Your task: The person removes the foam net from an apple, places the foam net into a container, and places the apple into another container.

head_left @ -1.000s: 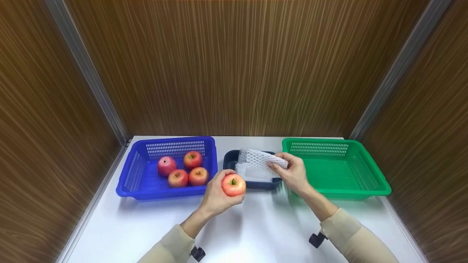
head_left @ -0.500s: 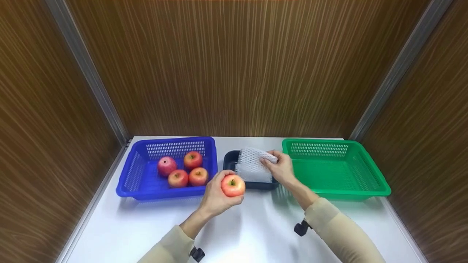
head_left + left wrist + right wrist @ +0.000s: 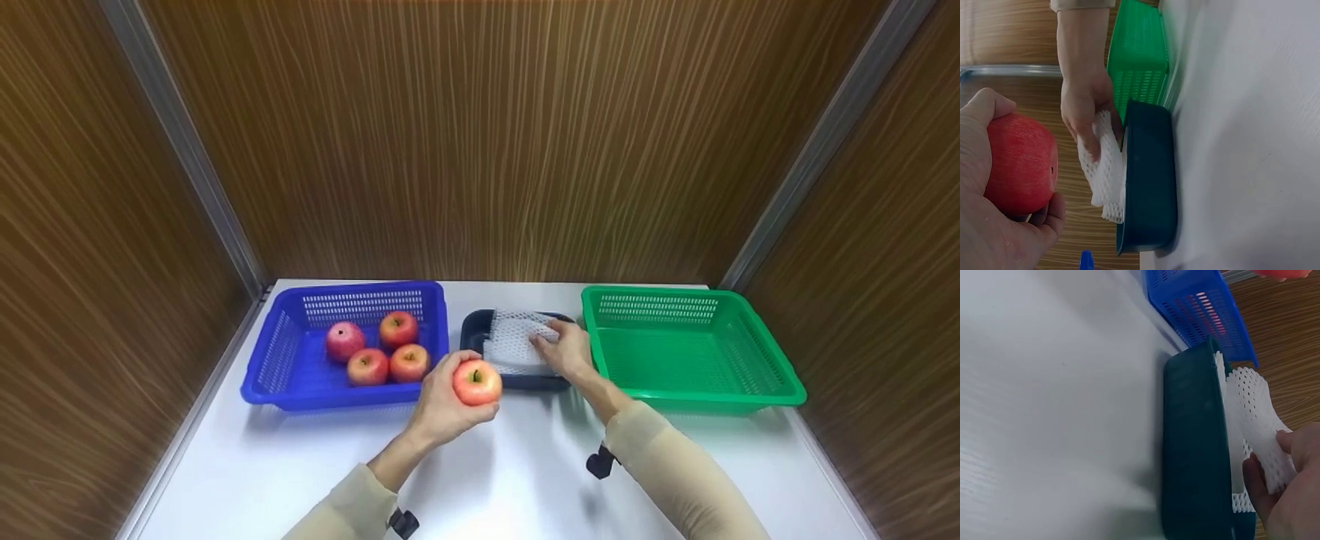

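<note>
My left hand (image 3: 442,405) grips a red-yellow apple (image 3: 477,382), held stem up above the table in front of the dark tray. In the left wrist view the apple (image 3: 1022,166) shows its red underside between thumb and fingers. My right hand (image 3: 568,352) is over the small dark teal tray (image 3: 474,330), pinching a white foam fruit net (image 3: 1255,410) between thumb and fingers. More white foam netting (image 3: 1234,455) lies in the tray beneath it. The held net (image 3: 1105,169) stands partly above the tray's rim in the left wrist view.
A blue basket (image 3: 281,390) with several apples (image 3: 367,367) stands on the left. To the right is a green basket (image 3: 675,352), close beside the tray. Wood-grain panels (image 3: 480,142) wall the white table (image 3: 525,480) at the back and sides.
My right hand has moved left and down with the foam net, which now lies lower over the netting in the tray. The left hand with the apple has hardly moved.
</note>
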Demonstrator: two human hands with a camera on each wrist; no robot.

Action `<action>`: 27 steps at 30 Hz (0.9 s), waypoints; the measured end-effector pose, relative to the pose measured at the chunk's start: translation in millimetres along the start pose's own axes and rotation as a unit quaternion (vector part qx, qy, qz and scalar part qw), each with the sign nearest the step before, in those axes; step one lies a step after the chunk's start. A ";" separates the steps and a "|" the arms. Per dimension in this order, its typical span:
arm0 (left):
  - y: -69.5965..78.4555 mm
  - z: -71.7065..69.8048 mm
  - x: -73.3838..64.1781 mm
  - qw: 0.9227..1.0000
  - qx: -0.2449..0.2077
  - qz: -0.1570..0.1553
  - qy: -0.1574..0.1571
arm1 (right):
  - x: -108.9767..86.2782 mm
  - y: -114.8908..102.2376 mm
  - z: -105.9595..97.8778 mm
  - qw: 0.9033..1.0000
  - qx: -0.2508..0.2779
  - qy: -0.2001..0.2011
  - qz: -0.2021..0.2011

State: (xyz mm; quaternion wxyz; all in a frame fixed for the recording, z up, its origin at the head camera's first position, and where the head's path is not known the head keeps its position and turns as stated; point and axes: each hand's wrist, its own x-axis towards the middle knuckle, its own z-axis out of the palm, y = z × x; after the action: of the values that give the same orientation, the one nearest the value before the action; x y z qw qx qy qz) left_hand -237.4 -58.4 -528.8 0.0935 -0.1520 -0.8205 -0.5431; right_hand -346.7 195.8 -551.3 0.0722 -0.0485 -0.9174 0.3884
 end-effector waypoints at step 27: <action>-6.3 0.9 1.5 1.000 0.010 0.003 -0.001 | 11.8 14.2 23.2 0.989 -0.110 -0.079 0.052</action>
State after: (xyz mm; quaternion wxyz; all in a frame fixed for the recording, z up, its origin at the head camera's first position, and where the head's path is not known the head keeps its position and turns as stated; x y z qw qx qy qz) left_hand -241.0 -59.6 -534.1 0.0958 -0.1535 -0.8255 -0.5347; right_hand -361.7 191.0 -576.4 -0.0269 -0.0731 -0.9536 0.2907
